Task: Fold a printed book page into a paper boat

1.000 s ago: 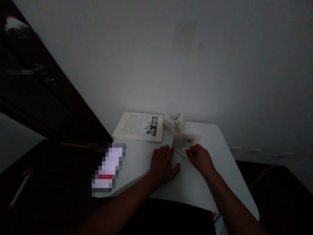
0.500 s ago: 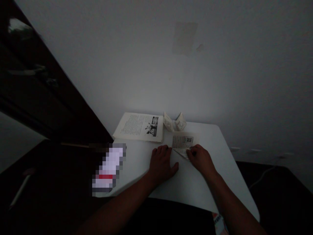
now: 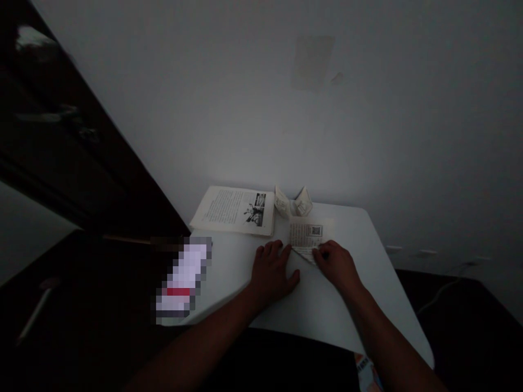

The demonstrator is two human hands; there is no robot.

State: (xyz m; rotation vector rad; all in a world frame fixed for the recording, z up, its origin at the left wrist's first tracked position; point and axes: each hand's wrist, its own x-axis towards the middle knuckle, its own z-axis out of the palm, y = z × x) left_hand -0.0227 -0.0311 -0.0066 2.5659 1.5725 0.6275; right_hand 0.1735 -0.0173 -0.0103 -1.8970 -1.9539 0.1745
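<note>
A printed sheet of paper (image 3: 301, 233) with a small square code lies on the white table (image 3: 229, 283), its near edge folded at a slant. My right hand (image 3: 335, 264) pinches the sheet's near right edge between thumb and fingers. Fingers spread, my left hand (image 3: 272, 272) rests flat on the table, its index fingertip touching the sheet's left corner. Just behind the sheet stands a folded paper shape (image 3: 293, 204) with two raised flaps.
An open-faced stack of printed pages (image 3: 232, 209) lies at the back left of the table. A pixelated phone-like object (image 3: 183, 277) is at the left edge. Behind are a pale wall (image 3: 245, 109) and a dark door (image 3: 81, 141).
Both hands keep nearly the same places on the paper. The whole view has shifted very slightly; nothing has been picked up or let go.
</note>
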